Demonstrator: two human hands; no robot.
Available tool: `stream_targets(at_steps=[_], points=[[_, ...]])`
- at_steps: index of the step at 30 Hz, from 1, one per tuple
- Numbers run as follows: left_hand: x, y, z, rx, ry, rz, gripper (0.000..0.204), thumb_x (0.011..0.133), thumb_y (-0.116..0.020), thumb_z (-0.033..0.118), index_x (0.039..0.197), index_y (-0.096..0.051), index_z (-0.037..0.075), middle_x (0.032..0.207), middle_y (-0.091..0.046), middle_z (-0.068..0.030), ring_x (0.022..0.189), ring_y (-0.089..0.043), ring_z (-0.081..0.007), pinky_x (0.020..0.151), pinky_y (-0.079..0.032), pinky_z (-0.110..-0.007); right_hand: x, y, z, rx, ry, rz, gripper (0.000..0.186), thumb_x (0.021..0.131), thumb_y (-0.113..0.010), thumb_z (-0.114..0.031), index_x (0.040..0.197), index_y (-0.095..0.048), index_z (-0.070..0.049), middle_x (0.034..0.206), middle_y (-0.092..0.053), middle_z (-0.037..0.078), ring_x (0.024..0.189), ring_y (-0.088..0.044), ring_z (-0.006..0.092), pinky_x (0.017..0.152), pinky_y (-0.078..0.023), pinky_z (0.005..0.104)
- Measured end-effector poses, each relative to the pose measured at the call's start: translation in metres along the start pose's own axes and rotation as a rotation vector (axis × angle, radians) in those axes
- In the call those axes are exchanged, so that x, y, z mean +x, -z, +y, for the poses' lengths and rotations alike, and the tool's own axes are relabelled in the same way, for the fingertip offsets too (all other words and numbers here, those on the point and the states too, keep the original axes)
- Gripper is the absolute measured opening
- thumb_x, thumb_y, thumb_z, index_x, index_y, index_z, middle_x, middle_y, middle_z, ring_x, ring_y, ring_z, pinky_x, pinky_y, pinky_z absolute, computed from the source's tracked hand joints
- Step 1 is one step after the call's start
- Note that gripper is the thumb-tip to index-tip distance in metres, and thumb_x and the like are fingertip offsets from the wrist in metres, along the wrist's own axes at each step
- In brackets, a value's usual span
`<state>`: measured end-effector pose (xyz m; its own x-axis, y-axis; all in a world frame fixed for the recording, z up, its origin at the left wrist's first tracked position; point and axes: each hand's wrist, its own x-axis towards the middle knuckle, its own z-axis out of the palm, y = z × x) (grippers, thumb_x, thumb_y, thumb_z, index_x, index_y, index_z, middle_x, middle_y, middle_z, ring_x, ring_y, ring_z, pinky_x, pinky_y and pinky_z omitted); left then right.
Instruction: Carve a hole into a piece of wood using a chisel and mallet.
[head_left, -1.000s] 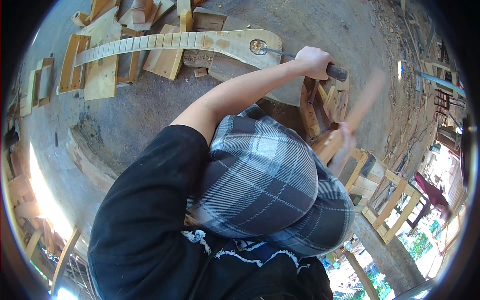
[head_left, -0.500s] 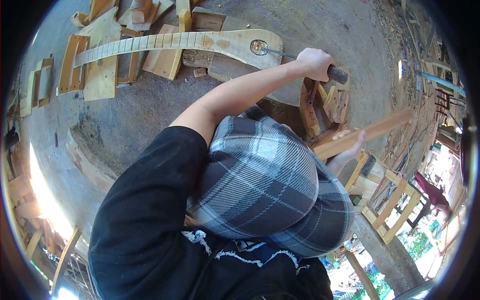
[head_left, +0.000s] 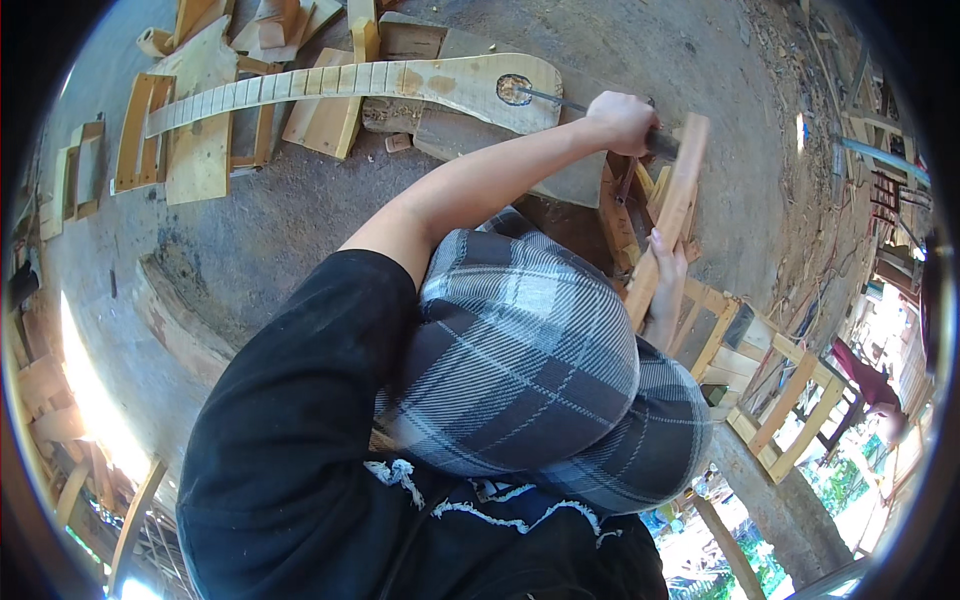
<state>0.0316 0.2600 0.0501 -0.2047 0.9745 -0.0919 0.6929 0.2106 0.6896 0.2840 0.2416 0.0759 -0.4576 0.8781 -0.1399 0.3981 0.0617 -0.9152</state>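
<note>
A long, pale wooden workpiece (head_left: 440,82) lies crosswise at the top, narrow and marked with crosswise lines on the left, wider at its right end. In that wide end is a rough-cut hole (head_left: 514,90) with chips inside. The fingers of my left hand (head_left: 622,122) are wrapped round a chisel (head_left: 662,145); its thin metal shaft points left and its tip is in the hole. My right hand (head_left: 668,270) grips a flat wooden bar (head_left: 682,178), held steeply up. The bar's upper part is against or just beside the chisel's dark handle end.
Under the workpiece are thick planks (head_left: 465,135) and a slatted wooden frame (head_left: 145,130). Angled wood pieces (head_left: 617,215) stand by my bent knee, in plaid cloth (head_left: 530,340). Wooden frames (head_left: 790,400) lie at the right, and a small wood block (head_left: 398,142) rests on the floor.
The wooden bar in my right hand has swung up and left, from pointing right to standing steeply at the chisel's handle end. My left hand and the chisel have barely shifted.
</note>
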Motion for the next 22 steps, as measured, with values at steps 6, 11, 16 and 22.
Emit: stream_targets(at_steps=[6,11,16,22], points=[[-0.001,0.000,-0.014,-0.015,0.008,0.093,0.044,0.069,-0.068,0.028,0.113,-0.069,0.025,0.096,-0.071,-0.0089,0.089,-0.068,-0.0294,0.078,-0.054,-0.040,-0.009,0.010,-0.046,0.144,-0.150,0.013,0.041,0.091,-0.060,-0.036,0.111,-0.053,-0.001,0.064,-0.054,0.006,0.049,-0.053,0.0128,0.042,-0.045,0.0236],[-0.009,0.001,-0.001,-0.037,-0.061,0.121,0.043,0.069,-0.068,0.026,0.112,-0.069,0.024,0.096,-0.071,-0.0087,0.087,-0.068,-0.0289,0.077,-0.054,-0.039,-0.012,0.024,-0.041,0.276,-0.083,0.134,0.038,0.096,-0.051,-0.036,0.109,-0.051,-0.001,0.059,-0.051,0.006,0.046,-0.050,0.0125,0.041,-0.044,0.0235],[-0.015,-0.001,0.008,-0.013,-0.121,0.077,0.041,0.070,-0.068,0.025,0.111,-0.070,0.024,0.093,-0.071,-0.0087,0.086,-0.068,-0.0289,0.074,-0.054,-0.040,-0.022,0.012,-0.036,0.249,-0.133,0.112,0.035,0.097,-0.052,-0.034,0.109,-0.052,-0.001,0.061,-0.051,0.005,0.047,-0.050,0.0112,0.041,-0.044,0.0232],[-0.014,0.002,0.005,-0.028,-0.110,0.095,0.043,0.069,-0.070,0.029,0.112,-0.069,0.024,0.095,-0.071,-0.0086,0.086,-0.068,-0.0289,0.075,-0.054,-0.040,-0.019,0.012,-0.036,0.282,-0.107,0.033,0.031,0.096,-0.054,-0.032,0.110,-0.053,-0.003,0.062,-0.051,0.005,0.049,-0.051,0.0107,0.042,-0.045,0.0233]])
